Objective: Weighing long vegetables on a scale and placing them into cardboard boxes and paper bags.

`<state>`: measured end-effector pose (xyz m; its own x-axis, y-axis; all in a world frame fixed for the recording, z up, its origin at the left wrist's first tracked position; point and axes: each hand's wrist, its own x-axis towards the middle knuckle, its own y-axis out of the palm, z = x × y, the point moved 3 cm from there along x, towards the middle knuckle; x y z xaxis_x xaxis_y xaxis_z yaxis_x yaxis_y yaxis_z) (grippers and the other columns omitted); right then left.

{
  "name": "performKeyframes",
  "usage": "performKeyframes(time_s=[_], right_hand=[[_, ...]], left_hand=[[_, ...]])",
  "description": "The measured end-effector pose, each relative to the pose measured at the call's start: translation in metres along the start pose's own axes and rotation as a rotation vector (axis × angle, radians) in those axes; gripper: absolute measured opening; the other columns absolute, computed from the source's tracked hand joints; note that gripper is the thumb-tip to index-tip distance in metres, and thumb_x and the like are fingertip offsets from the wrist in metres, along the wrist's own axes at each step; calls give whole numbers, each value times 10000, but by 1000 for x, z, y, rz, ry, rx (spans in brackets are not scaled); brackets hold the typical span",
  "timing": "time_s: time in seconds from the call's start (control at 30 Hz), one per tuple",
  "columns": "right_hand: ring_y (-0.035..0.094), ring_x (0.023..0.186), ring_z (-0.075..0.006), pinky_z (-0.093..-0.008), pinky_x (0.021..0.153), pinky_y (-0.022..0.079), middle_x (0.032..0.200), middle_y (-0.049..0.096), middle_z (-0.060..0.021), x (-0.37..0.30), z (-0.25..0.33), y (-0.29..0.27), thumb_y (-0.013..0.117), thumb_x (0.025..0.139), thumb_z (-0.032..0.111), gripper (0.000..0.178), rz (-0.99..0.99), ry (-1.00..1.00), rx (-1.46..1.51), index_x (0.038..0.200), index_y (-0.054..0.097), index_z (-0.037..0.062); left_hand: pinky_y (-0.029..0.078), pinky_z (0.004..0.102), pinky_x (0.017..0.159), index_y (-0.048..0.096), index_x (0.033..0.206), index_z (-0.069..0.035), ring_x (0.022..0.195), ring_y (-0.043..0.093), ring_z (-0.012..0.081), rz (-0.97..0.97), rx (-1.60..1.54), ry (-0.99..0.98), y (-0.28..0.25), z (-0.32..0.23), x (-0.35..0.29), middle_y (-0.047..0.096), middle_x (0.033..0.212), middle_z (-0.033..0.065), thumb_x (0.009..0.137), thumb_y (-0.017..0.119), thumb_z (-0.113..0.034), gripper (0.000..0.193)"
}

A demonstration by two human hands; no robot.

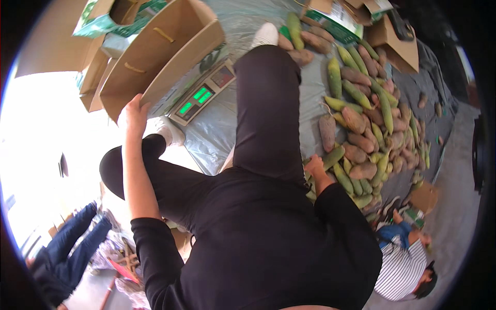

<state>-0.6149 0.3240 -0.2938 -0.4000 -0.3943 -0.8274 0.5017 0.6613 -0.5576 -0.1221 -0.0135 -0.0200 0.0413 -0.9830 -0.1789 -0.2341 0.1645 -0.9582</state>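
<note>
My left hand (133, 118) is closed on the near rim of a tall brown cardboard carrier box (157, 39) with yellow cord handles. The box's top is open, and it stands tilted in view over a digital scale (201, 95) with lit green displays. On my right, beside my thigh, my right hand (314, 164) is closed round the near end of a long green radish (333, 156) at the edge of a large pile. Some of its fingers are hidden. Around it lie more green radishes (343, 178) and reddish-brown roots (354, 120).
Further green-and-brown cartons stand at the far left (121, 20) and far right (333, 23). A grey plastic sheet (310, 113) lies under the pile. One person in a striped top (400, 271) is at lower right; another in dark trousers (72, 248) is at lower left.
</note>
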Motion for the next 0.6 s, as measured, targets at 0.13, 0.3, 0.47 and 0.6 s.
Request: performKeyframes(time_s=[0.13,0.3,0.47,0.6], right_hand=[[552,1034,-336,-377,845,456,1060,575,-192,7,-8,21,793,540,179,646,-90,14,308,1079,470,26],[591,933,-323,-377,786,474,954,614,-152,13,-36,27,814,497,161,605,-149,-69,325,1013,515,52],[599,835,-294,-360,750,470,870,612,-130,-19,-5,-57,799,506,129,534,-411,-320,300,972,549,58],[570,854,-253,-334,785,450,892,580,-108,-29,24,-146,727,574,-9,446,-453,-462,654,973,535,37]], left_hand=[[473,377,701,608,1005,-45,822,613,336,-27,57,-10,-6,-13,-5,633,846,186,749,635,-142,275],[463,406,719,600,959,-100,839,603,330,-14,-2,16,19,11,5,626,844,155,773,600,-175,201],[473,414,772,603,991,-143,880,605,315,21,91,-31,-4,-4,-11,642,887,121,796,573,-176,200],[474,415,767,609,973,-139,877,606,314,13,63,-12,-9,-6,-13,641,888,116,793,573,-155,185]])
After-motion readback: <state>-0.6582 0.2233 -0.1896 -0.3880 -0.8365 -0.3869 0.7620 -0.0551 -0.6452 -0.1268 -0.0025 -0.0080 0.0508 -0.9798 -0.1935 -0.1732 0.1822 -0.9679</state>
